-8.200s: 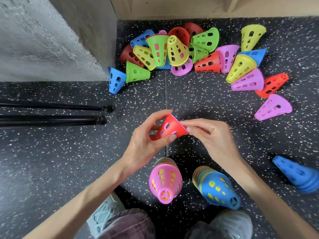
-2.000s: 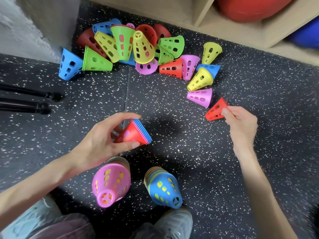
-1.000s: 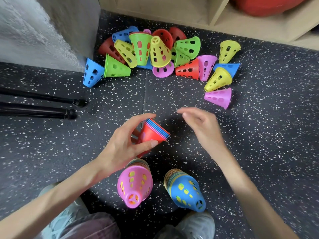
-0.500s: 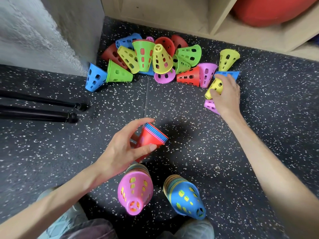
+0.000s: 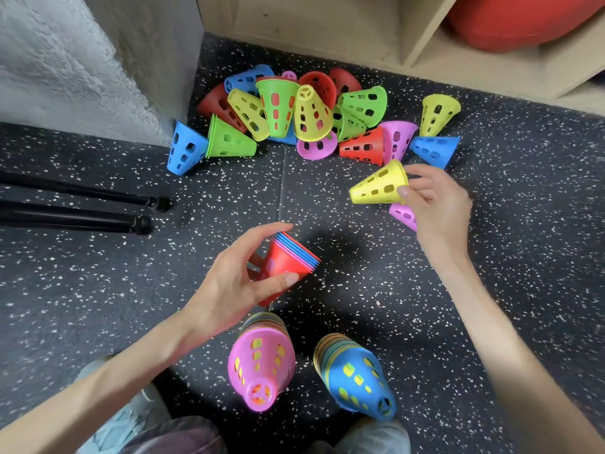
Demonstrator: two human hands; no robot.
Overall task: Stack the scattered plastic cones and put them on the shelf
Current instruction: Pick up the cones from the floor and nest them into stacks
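From the head view, the left hand [image 5: 239,283] has its fingers curled round a short red-topped nest of plastic cones [image 5: 288,260]; right of that nest, the right hand [image 5: 435,204] pinches a perforated yellow plastic cone [image 5: 379,188]. Two tall stacks stand nearer the person than the nest; many loose cones lie beyond it on speckled black rubber floor [image 5: 98,290], below the wooden shelf [image 5: 327,24], so much remains

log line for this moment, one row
left hand holds red-topped stack | right hand pinches yellow cone | shelf: no cones

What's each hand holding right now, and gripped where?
Left hand grips the red-topped cone stack around its side wall. Right hand pinches the yellow cone at its wide rim.
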